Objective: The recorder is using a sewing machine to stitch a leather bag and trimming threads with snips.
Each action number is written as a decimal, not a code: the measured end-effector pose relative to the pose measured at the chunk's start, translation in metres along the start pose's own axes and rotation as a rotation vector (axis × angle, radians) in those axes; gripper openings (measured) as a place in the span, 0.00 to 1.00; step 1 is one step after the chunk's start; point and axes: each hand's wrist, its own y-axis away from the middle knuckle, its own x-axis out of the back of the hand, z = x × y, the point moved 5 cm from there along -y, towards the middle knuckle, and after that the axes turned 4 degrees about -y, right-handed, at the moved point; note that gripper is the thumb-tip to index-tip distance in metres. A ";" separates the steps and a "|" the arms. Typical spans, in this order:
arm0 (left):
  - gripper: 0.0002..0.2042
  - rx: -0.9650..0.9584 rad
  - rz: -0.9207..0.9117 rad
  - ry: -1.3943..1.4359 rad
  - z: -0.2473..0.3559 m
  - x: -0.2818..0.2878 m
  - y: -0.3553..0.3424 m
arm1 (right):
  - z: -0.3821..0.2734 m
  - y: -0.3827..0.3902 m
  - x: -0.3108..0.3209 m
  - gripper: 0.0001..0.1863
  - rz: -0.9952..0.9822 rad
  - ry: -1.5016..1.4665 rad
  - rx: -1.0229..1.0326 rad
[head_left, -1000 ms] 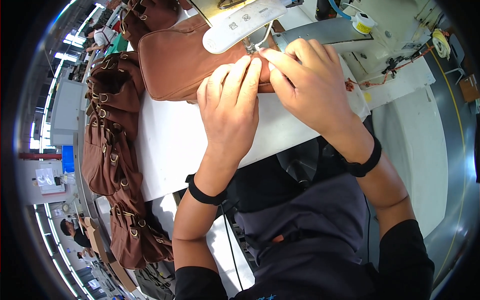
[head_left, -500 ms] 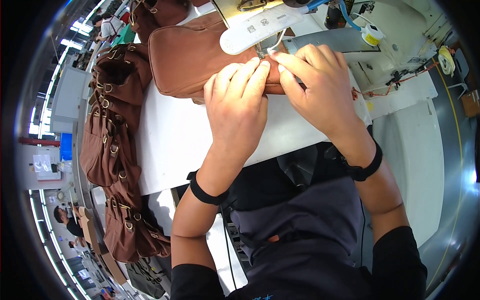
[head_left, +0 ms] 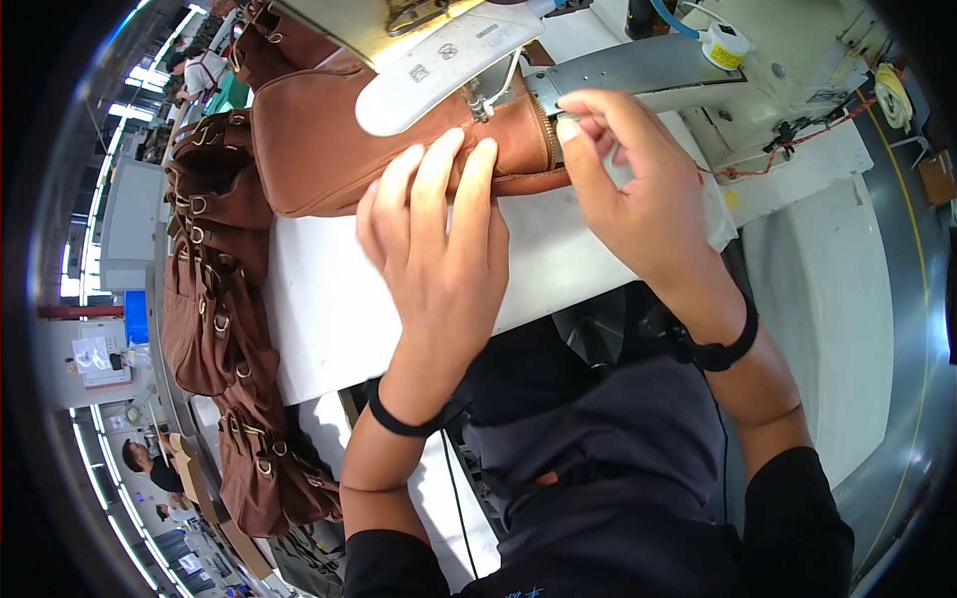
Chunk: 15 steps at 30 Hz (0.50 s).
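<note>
A brown bag lies on its side around the arm of a sewing machine, under its white head. The presser foot rests at the bag's side, close to an open edge lined with zipper teeth. My left hand lies on the bag with fingers spread, their tips just below the presser foot. Just right of the zipper edge is my right hand, its thumb and forefinger brought together in a pinch and the other fingers curled. Whatever is between those fingertips is too small to make out.
Several brown bags with metal rings hang in a row along the left of the white table. The machine's grey metal arm runs to the right. Farther left, a person is in the background.
The bag has shifted left relative to my view, showing its zipper edge. My left hand has slid left with fingers more spread. My right hand has come away from the presser foot.
</note>
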 end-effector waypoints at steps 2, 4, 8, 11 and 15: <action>0.23 0.045 -0.070 0.042 0.007 0.009 0.008 | 0.012 0.006 0.003 0.07 -0.067 -0.100 -0.174; 0.25 0.102 -0.160 0.172 0.005 0.004 0.012 | 0.022 0.013 0.000 0.07 -0.144 -0.205 -0.339; 0.22 0.083 -0.097 0.406 -0.028 -0.019 0.001 | 0.020 0.027 -0.020 0.10 -0.264 -0.439 -0.425; 0.12 0.049 -0.096 0.462 -0.058 -0.041 -0.015 | 0.010 0.031 -0.030 0.10 -0.278 -0.432 -0.399; 0.11 0.084 -0.117 0.523 -0.067 -0.049 -0.021 | 0.012 0.023 -0.036 0.13 -0.278 -0.682 -0.570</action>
